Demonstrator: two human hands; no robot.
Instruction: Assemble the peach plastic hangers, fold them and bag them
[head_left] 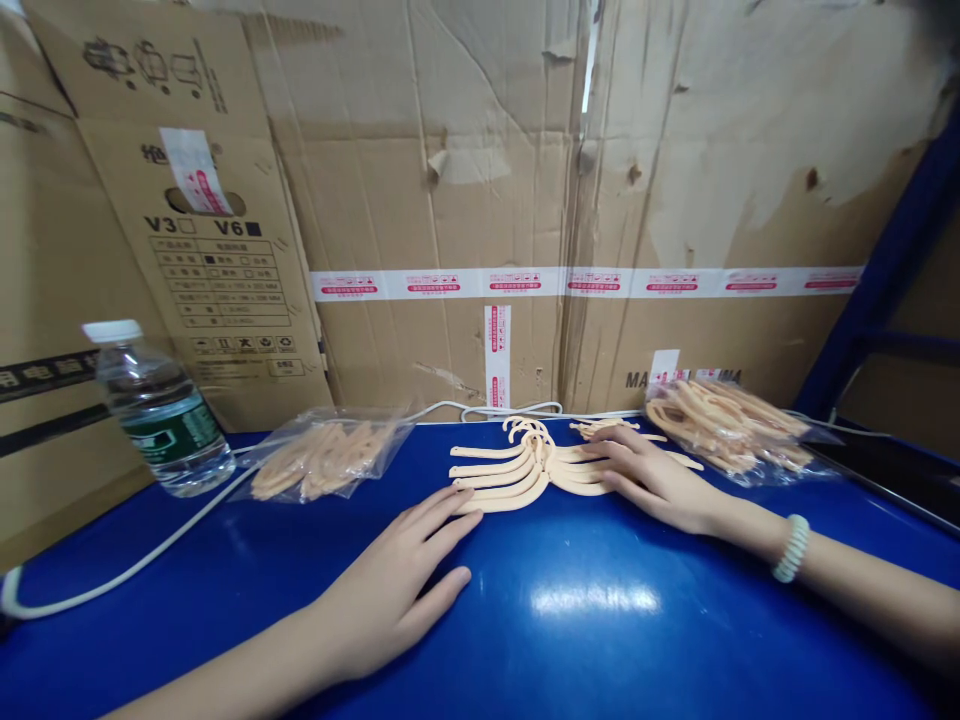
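A fanned stack of small peach plastic hangers (pixel 517 468) lies on the blue table (pixel 600 620), hooks pointing away from me. My left hand (pixel 397 585) rests flat and open on the table, fingertips touching the stack's near left end. My right hand (pixel 649 478) lies open with fingers spread over the right half of the hangers. A pale bead bracelet (pixel 791 548) circles my right wrist.
A clear bag of the same hangers (pixel 322 458) lies left of the stack, another bag (pixel 731 425) at the right. A water bottle (pixel 161 410) stands at far left. A white cable (pixel 150 550) runs along the table. Cardboard boxes (pixel 480 200) wall the back.
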